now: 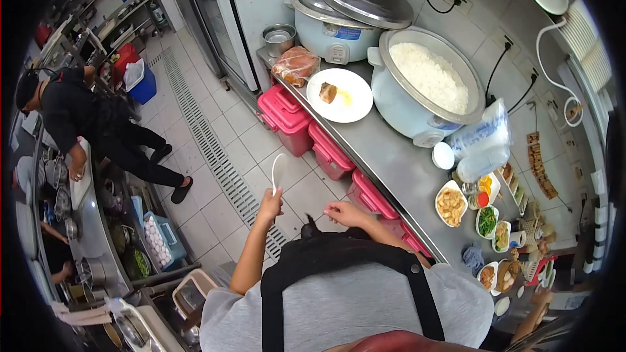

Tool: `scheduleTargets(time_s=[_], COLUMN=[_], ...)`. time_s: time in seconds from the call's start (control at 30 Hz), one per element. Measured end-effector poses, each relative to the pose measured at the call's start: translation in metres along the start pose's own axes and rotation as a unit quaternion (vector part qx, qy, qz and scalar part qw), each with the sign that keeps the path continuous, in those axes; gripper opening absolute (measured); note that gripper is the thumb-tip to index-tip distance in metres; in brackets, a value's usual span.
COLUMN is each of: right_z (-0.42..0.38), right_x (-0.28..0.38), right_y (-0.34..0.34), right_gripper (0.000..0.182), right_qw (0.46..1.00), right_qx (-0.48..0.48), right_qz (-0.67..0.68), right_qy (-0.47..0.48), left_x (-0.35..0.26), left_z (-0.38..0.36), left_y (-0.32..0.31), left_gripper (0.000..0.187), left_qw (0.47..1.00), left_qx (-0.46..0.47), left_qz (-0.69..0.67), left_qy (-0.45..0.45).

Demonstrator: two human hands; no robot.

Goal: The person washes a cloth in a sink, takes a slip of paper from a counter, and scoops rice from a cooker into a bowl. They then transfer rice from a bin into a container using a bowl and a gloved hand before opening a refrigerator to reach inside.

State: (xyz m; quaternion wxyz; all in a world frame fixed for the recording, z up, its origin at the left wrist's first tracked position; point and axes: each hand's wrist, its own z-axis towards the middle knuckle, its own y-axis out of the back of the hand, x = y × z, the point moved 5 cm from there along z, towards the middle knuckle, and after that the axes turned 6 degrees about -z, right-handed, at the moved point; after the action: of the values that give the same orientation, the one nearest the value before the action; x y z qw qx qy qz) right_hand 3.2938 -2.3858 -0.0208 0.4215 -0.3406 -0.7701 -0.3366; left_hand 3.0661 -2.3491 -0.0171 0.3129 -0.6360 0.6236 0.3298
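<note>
1. Only one view to go on here, the head cam, looking down past the apron. Left hand (270,207) has a white spoon (279,171), fist closed round the handle. Could be a rice paddle, tbh, hard to say at this size.

2. The spoon's long axis runs pretty much straight away from the body: handle end in the fist, oval end out front. It's above the tiled floor (254,140), left of the steel counter (391,156).

3. Right hand (345,214) is out in front of the apron too, apart from the left one and nearer the counter. Fingers curled in and narrow. Can't tell if there's anything small pinched in there. It isn't touching the spoon.

4. On the counter, ahead and a bit right of both hands, is a white plate (355,111) with a brown piece of food (328,93) and a yellowish smear. Right hand looks slightly nearer to it.

5. Just right of the plate sits the big open rice cooker (401,107), loaded with white rice (433,75). From the spoon it's off ahead and to the right, so again the right hand is the closer one, and the spoon doesn't point at it. The lidded rice cooker (319,32) is farther forward, beyond the plate.
</note>
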Motion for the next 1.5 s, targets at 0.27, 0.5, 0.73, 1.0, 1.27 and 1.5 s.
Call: scheduleTargets(time_s=[0.27, 0.5, 0.73, 1.0, 1.27, 1.5], right_z=[0.086, 0.097, 0.051, -0.069, -0.084, -0.081], right_x=[0.055, 0.097, 0.161, -0.005, -0.149, -0.187], right_y=[0.126, 0.184, 0.254, 0.239, 0.271, 0.280], right_gripper=[0.020, 0.027, 0.031, 0.019, 0.049, 0.028], right_qw=[0.990, 0.932, 0.835, 0.382, 0.327, 0.380], right_qx=[-0.134, -0.264, -0.482, -0.919, -0.846, -0.821], right_qz=[-0.030, 0.113, 0.077, 0.094, 0.172, 0.227], right_qy=[0.044, 0.220, 0.252, 0.013, -0.385, -0.360], left_x=[-0.175, -0.363, -0.262, -0.253, -0.221, -0.171], left_z=[0.164, 0.186, 0.107, 0.126, 0.143, 0.076], left_y=[-0.017, -0.124, -0.273, -0.264, -0.245, -0.299], left_gripper=[0.025, 0.023, 0.035, 0.018, 0.037, 0.057], left_qw=[0.858, 0.934, 0.833, 0.656, 0.655, 0.502], left_qx=[-0.086, 0.193, 0.525, 0.606, 0.565, 0.553], left_qz=[0.225, -0.088, -0.031, 0.287, 0.344, 0.452], left_qy=[-0.454, -0.286, -0.172, -0.346, -0.367, -0.488])
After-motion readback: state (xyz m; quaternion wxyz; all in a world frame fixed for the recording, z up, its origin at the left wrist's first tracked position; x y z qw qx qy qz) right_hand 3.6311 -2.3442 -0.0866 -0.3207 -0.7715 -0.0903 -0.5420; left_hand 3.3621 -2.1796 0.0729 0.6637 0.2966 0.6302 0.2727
